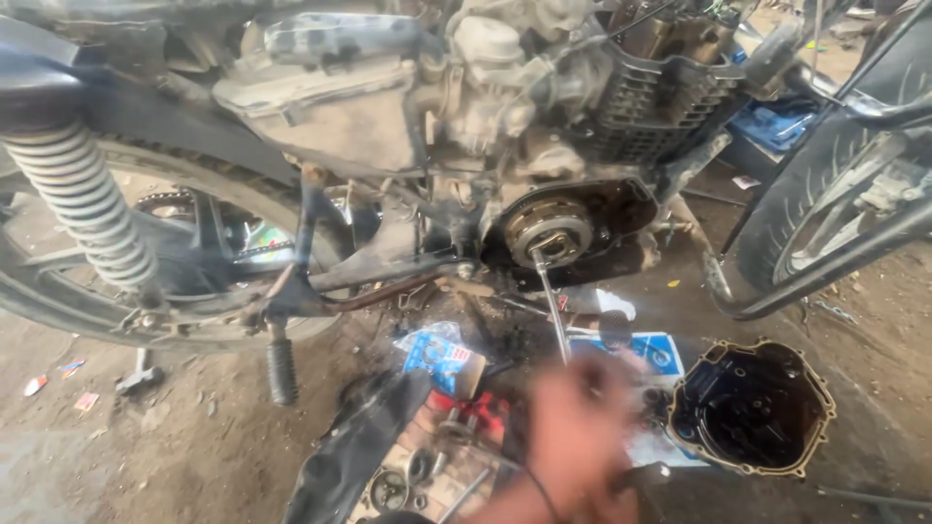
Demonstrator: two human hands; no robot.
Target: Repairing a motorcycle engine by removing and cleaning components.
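Nearest the camera, one hand (575, 437) is reaching up from the bottom edge, heavily blurred; which hand it is cannot be told, and whether its fingers are pinching or spread around the tool cannot be told either. It is sitting at the lower end of a long socket wrench (552, 301), whose thin metal shaft is slanting up and slightly left. Around the hand, loose parts are lying on the dirt floor (175, 437): a black fabric piece (354, 446) to the left, small gears and rings (408, 483) beside it, and a blue-and-white packet (439, 354) just behind. To the right, the removed engine side cover (752, 408) is lying open side up, its pale gasket edge showing around a dark oily inside.

Further back, the wrench's tip is meeting the centre of the exposed round clutch assembly (551, 233) in the opened side of the motorcycle engine (544, 116). Left of that, a footpeg (282, 369) is hanging down, and the rear shock spring (83, 204) is standing against the rear wheel (58, 291). At far right, the front tyre (806, 194) is leaning into view.
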